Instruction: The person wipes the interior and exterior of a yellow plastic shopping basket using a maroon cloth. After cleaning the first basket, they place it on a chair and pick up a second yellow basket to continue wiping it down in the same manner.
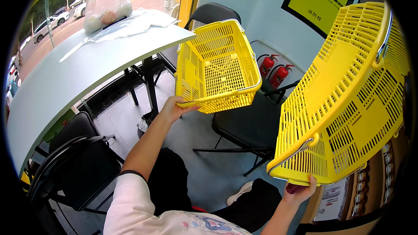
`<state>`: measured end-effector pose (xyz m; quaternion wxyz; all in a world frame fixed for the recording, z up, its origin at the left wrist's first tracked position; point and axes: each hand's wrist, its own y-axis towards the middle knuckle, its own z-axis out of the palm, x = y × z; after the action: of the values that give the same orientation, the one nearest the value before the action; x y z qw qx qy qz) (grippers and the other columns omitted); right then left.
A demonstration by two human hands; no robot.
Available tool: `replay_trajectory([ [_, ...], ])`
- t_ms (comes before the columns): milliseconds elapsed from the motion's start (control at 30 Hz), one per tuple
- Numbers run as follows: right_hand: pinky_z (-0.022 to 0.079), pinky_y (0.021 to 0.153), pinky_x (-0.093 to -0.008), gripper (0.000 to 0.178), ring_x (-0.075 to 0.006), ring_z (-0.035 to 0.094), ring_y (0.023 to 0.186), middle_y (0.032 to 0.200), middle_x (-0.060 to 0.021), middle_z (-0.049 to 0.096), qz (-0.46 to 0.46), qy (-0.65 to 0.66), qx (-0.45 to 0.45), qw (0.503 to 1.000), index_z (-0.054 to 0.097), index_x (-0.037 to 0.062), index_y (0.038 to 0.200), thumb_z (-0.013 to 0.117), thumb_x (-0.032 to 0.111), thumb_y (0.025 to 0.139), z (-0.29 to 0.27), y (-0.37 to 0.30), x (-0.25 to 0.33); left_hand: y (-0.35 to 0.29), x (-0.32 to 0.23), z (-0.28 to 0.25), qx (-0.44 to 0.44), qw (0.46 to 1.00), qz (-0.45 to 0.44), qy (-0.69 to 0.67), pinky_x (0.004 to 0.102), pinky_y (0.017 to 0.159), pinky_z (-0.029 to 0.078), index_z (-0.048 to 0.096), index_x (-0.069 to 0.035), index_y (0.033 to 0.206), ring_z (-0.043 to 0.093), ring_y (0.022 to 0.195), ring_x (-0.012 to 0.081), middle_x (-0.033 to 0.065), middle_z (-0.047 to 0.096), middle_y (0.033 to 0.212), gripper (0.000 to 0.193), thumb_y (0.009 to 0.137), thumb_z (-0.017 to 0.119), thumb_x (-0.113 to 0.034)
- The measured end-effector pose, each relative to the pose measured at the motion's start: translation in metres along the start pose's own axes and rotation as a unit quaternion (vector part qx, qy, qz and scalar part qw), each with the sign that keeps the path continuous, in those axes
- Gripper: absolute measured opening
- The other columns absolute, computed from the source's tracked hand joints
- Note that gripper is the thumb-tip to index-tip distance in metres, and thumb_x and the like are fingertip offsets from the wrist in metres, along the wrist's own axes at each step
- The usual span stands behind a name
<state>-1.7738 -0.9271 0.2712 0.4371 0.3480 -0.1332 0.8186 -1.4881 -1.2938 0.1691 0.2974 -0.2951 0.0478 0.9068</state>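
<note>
My left hand (174, 109) grips the near rim of a yellow plastic shopping basket (228, 102). That basket is tilted with its open top toward me, and nothing lies inside. It hangs in front of a black folding chair. On the right, my right hand (303, 190) is closed on the lower edge of more yellow shopping baskets (333, 85), tipped on their side. They look like two nested together, with metal handles along their rims. A dark reddish patch shows by my right fingers; I cannot tell what it is.
At left stands a white table (100, 61) with a clear plastic bag (106, 6) on it. Black folding chairs (248, 122) stand around. Two red fire extinguishers (278, 76) are by the wall. A shelf with jars (361, 187) is at lower right.
</note>
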Motion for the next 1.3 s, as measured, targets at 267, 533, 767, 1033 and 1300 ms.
replay_trajectory([
  [267,0.056,0.082,-0.0382,0.055,-0.0245,0.062,0.104,0.12,-0.0136,0.058,-0.047,0.026,-0.023,0.998,0.043,0.0013,0.129,0.061,0.014,0.079,-0.05,-0.068,0.061,-0.116,0.02,0.036,0.023,0.996,-0.017,0.084,0.0483,0.087,0.055,0.037,0.014,0.128,0.06,0.097,0.0516,0.0323,0.053,0.122,0.06,0.071,0.044,-0.003],
  [533,0.057,0.077,-0.04,0.057,-0.0283,0.061,0.104,0.119,-0.0139,0.058,-0.082,0.041,-0.008,0.996,0.04,0.0008,0.132,0.059,0.015,0.081,-0.118,-0.151,0.138,-0.288,0.084,0.044,0.064,0.992,-0.093,0.047,0.0498,0.085,0.055,0.038,0.013,0.128,0.06,0.096,0.0535,0.0336,0.052,0.122,0.062,0.068,0.045,-0.004],
  [767,0.053,0.085,-0.0452,0.056,-0.0321,0.058,0.107,0.124,-0.0181,0.054,-0.084,0.038,0.004,0.996,0.041,-0.0008,0.133,0.057,0.017,0.082,-0.191,-0.248,0.208,-0.485,0.184,0.057,0.023,0.997,-0.072,0.021,0.0585,0.086,0.052,0.039,0.006,0.129,0.06,0.104,0.0442,0.0259,0.052,0.126,0.064,0.066,0.047,-0.002],
  [1033,0.053,0.084,-0.0452,0.052,-0.0298,0.059,0.106,0.121,-0.0142,0.057,-0.072,0.052,-0.04,0.995,0.044,0.0021,0.13,0.062,0.015,0.083,-0.241,-0.347,0.27,-0.66,0.246,0.073,-0.063,0.997,-0.035,0.029,0.0535,0.086,0.053,0.042,0.005,0.128,0.062,0.103,0.0402,0.0248,0.055,0.122,0.064,0.065,0.049,-0.004],
  [1300,0.053,0.083,-0.0422,0.052,-0.0281,0.059,0.106,0.121,-0.0147,0.056,-0.066,0.042,-0.02,0.997,0.044,0.0018,0.129,0.062,0.012,0.082,-0.271,-0.38,0.29,-0.753,0.279,0.069,-0.05,0.998,-0.001,-0.047,0.046,0.088,0.053,0.043,0.006,0.128,0.06,0.107,0.0371,0.024,0.054,0.125,0.065,0.064,0.049,-0.003],
])
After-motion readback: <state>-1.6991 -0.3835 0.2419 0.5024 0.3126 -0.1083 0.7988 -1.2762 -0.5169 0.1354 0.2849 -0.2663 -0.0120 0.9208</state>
